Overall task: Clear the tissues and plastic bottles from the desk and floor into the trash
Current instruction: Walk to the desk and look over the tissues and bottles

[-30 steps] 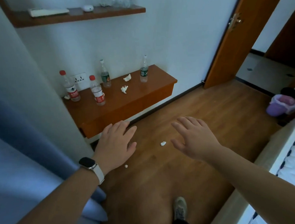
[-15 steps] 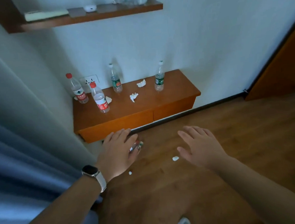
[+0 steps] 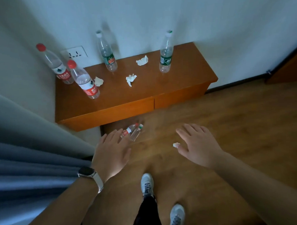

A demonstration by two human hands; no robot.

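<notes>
Several plastic bottles stand on the low wooden desk: two red-capped ones at the left, and two green-labelled ones near the wall. Three crumpled tissues lie among them. On the floor two small bottles lie by the desk's front, just past the fingertips of my left hand. A small tissue scrap lies on the floor beside my right hand. Both hands hover spread and hold nothing.
A grey-blue curtain hangs at the left against the desk's end. A wall socket sits behind the red-capped bottles. My two feet in light shoes stand on the wooden floor. A dark door frame shows at the right.
The view has moved closer to the desk and tilted down; the door and the trash bin have left the frame. Two bottles on the floor have come into sight. Both hands stay spread.
</notes>
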